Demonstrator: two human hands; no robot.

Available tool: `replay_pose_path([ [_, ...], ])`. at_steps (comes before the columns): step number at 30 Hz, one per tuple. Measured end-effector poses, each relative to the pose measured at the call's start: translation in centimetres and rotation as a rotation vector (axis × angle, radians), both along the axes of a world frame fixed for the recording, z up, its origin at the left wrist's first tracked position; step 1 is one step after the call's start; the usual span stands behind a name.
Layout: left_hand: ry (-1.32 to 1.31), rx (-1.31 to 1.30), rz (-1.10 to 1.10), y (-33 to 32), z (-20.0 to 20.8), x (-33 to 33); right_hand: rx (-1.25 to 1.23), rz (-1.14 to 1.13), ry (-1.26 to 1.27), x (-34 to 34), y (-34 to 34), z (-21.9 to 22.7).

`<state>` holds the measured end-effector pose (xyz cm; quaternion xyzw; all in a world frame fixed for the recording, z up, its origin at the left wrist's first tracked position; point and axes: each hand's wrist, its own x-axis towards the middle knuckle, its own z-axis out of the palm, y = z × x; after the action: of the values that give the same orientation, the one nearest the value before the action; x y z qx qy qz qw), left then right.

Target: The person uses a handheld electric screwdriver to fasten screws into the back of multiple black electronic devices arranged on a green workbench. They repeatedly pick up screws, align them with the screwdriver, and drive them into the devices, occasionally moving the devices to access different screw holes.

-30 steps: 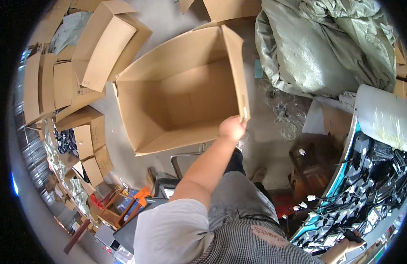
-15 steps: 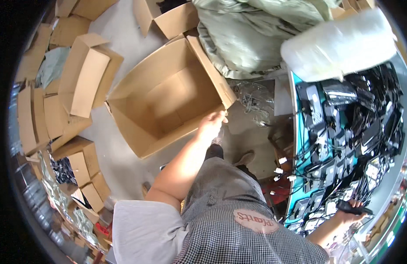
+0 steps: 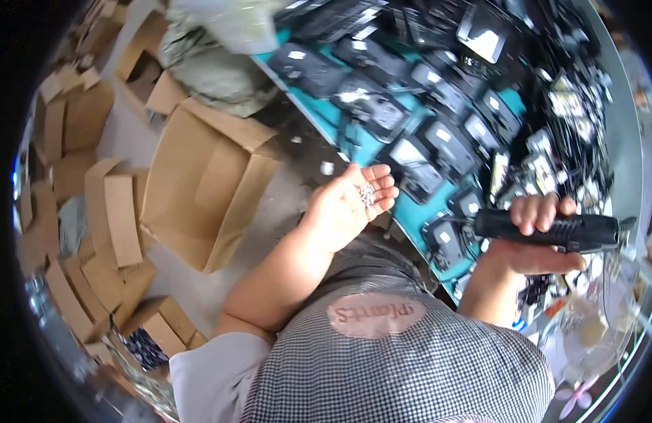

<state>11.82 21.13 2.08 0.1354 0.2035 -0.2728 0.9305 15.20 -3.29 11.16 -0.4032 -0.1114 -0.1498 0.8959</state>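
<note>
My left hand [image 3: 343, 204] is turned palm up and cupped, holding a small heap of tiny silvery screws [image 3: 368, 195] on the palm and fingers. My right hand [image 3: 530, 240] is wrapped round a black electric screwdriver [image 3: 551, 229], held level with its thin bit toward the left. Just past the bit, on the teal mat [image 3: 409, 215], sits a black device [image 3: 444, 240]. Several more flat black devices with pale labels lie in rows farther up, among them one black device [image 3: 414, 169] near my left fingertips.
A large opened carton [image 3: 199, 169] stands on the floor at the left, with more cardboard boxes [image 3: 104, 268] beyond it. Clear plastic wrap [image 3: 231, 25] and a grey-green sack [image 3: 213, 67] are at the far left of the table. Black cables and parts [image 3: 572, 113] pile up at the right.
My view has swung right toward the table. My left hand has left the carton's edge and turned palm up, showing the screws. My right hand has raised the electric screwdriver nearer.
</note>
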Motion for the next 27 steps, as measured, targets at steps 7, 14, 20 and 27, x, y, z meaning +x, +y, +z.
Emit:
replay_pose_path([
  [7, -0.145, 0.048, -0.249, -8.7, 5.0, 0.1, 0.118, 0.012, -0.177, -2.2, -4.8, 0.6],
  [14, -0.191, 0.064, -0.372, -11.9, 5.0, -0.6, 0.148, 0.005, -0.206, -3.1, -7.1, -0.7],
  [20, -0.216, 0.063, -0.444, -12.5, 4.5, -0.2, 0.124, -0.030, -0.167, -3.7, -7.2, -2.1],
  [27, -0.275, 0.243, -0.588, -12.2, 3.0, -0.1, 0.106, -0.101, -0.134, -3.9, -7.1, -2.3],
])
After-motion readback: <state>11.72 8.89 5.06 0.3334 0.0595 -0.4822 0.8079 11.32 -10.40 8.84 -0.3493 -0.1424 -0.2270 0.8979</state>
